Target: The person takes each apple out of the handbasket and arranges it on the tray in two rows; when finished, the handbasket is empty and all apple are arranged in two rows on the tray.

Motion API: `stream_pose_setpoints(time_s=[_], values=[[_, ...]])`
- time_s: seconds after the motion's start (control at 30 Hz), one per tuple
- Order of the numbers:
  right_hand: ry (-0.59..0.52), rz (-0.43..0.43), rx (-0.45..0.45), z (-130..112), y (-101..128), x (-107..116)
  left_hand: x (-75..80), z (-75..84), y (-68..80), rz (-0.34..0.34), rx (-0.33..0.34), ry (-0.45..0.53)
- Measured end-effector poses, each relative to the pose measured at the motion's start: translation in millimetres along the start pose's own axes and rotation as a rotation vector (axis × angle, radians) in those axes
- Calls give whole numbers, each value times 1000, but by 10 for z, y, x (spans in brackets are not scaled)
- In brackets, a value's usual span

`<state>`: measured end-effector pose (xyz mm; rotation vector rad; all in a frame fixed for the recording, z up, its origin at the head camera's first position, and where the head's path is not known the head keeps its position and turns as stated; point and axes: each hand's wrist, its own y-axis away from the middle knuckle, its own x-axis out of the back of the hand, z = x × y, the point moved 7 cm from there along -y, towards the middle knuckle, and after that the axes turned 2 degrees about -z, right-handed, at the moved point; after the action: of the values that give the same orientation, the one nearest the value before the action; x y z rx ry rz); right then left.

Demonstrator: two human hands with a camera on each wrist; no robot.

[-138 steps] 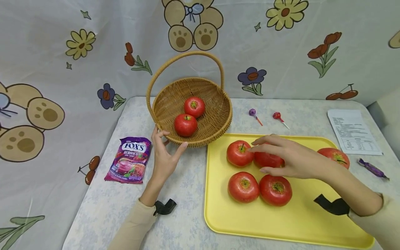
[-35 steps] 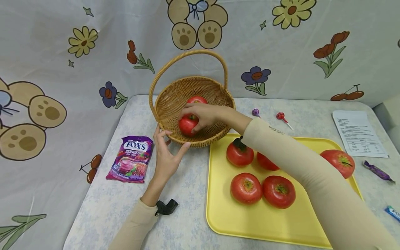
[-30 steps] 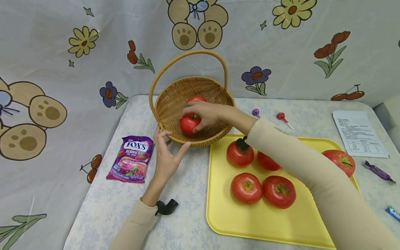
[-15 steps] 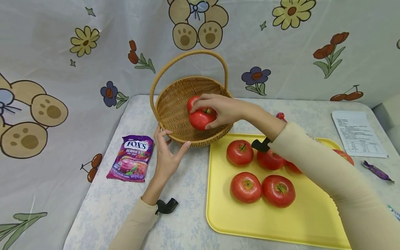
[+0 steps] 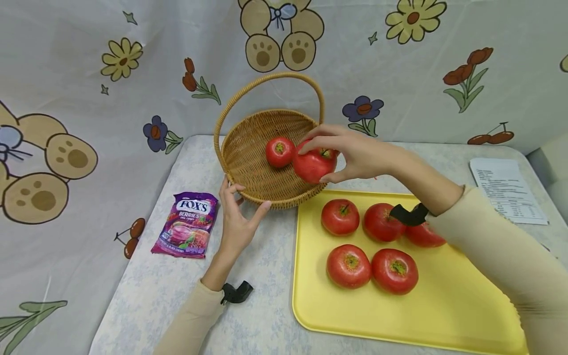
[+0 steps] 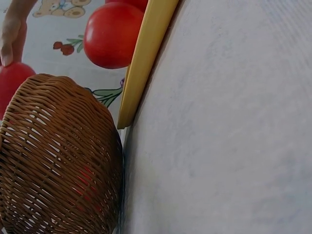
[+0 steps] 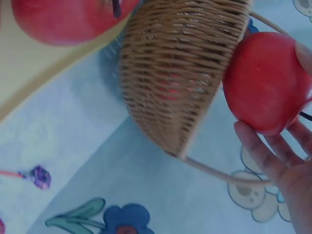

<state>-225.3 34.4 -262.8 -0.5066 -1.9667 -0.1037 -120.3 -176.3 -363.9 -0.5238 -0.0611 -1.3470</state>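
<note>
Your right hand (image 5: pixel 359 155) has its fingers and thumb curled around a red apple (image 5: pixel 313 165), held in the air over the right rim of the wicker basket (image 5: pixel 248 177), on the side nearest the yellow tray (image 5: pixel 355 315). The grip comes from above and the side, so the apple's underside is free; the right wrist view shows the fingertips (image 7: pixel 258 146) wrapping under the fruit with the basket wall just beside it. Your left hand (image 5: pixel 237 217) rests on the worktop (image 5: pixel 177 291) with thumb and fingers spread against the basket's near rim. The fingers look fairly straight, cradling rather than clamping, which reads as bracing the light basket so it doesn't slide or tip while the other hand works over it. One apple in the basket (image 5: pixel 280 152) sits on the floor near the middle, just beside the held one but I can't tell if they touch. Five more apples lie on the tray: two in front (image 5: pixel 348 266) and three in the row behind (image 5: pixel 340 217), the rightmost partly hidden by your right wrist. The tray butts close to the basket, so the carry between them is short. The Fox's berries candy bag (image 5: pixel 186 227) lies flat left of your left hand, well out of the path. The printed sheet (image 5: pixel 506 190) is at the far right.
</note>
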Motion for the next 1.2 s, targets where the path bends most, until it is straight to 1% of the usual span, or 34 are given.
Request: stream_pose_setpoints(time_s=[0.1, 0.23, 0.43, 0.53, 0.63, 0.8, 0.93, 1.03, 1.2], values=[[20, 19, 6, -37, 119, 68, 1, 0, -7, -1, 1, 1], [45, 34, 1, -67, 352, 103, -2, 0, -13, -3, 1, 5], [95, 51, -83, -105, 813, 98, 8, 4, -24, 9, -11, 3], [123, 63, -139, -131, 1070, 69, 15, 8, -23, 12, -10, 2], [159, 95, -183, -148, 1333, 30, 15, 2, -21, 9, -2, 5], [165, 137, -243, -137, 1732, -73, 11, 4, -21, 4, -2, 9], [131, 138, -280, -145, 1946, -161, 14, 7, -19, 8, -3, 10], [109, 129, -327, -151, 2084, -215, 15, 6, -17, 12, -2, 9], [122, 111, -403, -142, 2320, -316, 9, 3, -21, 11, 7, 10]])
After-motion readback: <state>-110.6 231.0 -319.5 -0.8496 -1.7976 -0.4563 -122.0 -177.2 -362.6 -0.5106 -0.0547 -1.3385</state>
